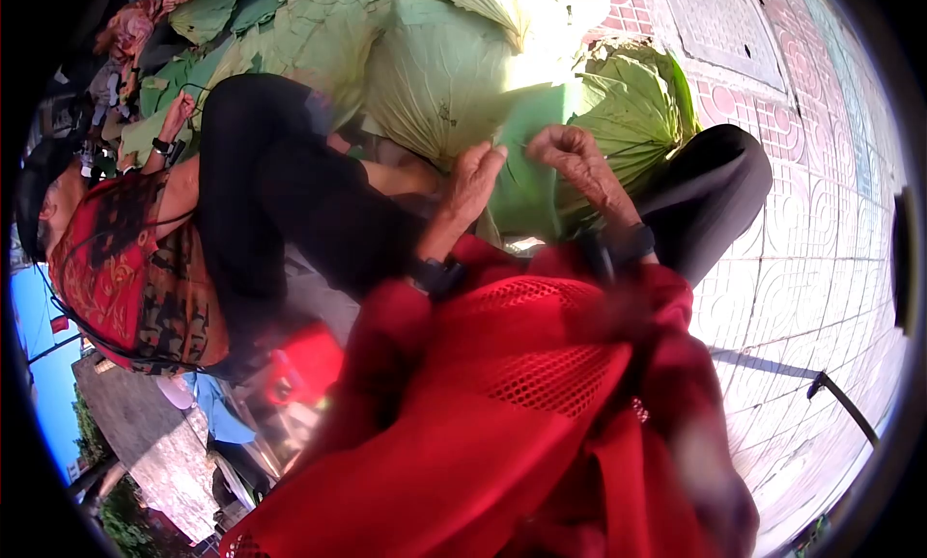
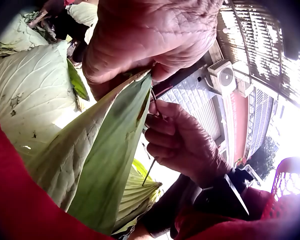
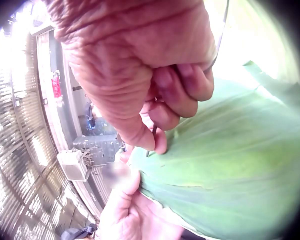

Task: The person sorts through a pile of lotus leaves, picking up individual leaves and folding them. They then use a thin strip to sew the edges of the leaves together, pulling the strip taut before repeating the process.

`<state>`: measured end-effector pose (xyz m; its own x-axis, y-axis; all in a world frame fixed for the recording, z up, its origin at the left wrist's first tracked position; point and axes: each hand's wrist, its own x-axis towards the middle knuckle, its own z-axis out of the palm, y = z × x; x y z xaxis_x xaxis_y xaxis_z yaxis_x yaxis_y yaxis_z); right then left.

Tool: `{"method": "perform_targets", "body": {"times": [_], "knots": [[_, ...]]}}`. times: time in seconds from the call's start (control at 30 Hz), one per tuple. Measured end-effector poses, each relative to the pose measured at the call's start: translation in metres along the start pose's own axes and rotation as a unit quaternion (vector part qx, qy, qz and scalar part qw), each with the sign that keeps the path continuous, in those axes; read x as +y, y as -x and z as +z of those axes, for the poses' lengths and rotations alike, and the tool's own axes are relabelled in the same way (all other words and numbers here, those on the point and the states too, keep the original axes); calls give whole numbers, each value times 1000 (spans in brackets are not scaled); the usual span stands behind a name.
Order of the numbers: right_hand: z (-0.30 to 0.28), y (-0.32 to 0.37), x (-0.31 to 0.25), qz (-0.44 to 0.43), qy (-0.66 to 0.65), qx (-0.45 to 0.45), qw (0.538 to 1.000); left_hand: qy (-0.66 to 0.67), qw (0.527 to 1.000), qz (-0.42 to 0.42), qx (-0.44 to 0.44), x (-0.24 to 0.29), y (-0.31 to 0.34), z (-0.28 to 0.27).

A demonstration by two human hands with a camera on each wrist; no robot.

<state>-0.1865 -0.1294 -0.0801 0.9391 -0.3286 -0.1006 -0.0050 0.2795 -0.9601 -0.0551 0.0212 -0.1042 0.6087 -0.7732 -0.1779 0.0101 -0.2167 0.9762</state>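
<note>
Between my two hands hangs a large green lotus leaf, seen folded in the left wrist view. My left hand pinches its upper edge between thumb and fingers. Close beside it, my right hand grips a thin dark stick, fingers curled round it. In the right wrist view the stick's lower end is right at the leaf's edge, near the left hand's fingertips. Its other end sticks out below the right hand in the left wrist view.
More large leaves spread in front of me, and a ribbed leaf lies by my right knee. At the left sits another person in a patterned red top. Patterned paving runs along the right.
</note>
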Motion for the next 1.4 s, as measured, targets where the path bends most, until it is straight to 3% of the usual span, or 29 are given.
{"method": "perform_targets", "body": {"times": [0.27, 0.37, 0.57, 0.77, 0.97, 1.4], "knots": [[-6, -7, 10, 15, 4, -15, 1000, -86, 995, 43, 3, 10, 4, 1], [-7, -8, 13, 6, 13, -23, 1000, -177, 982, 67, -2, 30, 12, 2], [-9, -8, 9, 14, 17, -29, 999, -195, 972, 130, 14, 31, 11, 7], [-7, -7, 8, 22, -29, -28, 999, -239, 965, 111, 5, 42, 13, 8], [-6, -5, 0, 17, -29, -49, 998, -136, 986, 95, -8, 35, 12, 9], [-9, -6, -2, 49, -20, -56, 997, -127, 988, 88, -12, 36, 13, 9]]}}
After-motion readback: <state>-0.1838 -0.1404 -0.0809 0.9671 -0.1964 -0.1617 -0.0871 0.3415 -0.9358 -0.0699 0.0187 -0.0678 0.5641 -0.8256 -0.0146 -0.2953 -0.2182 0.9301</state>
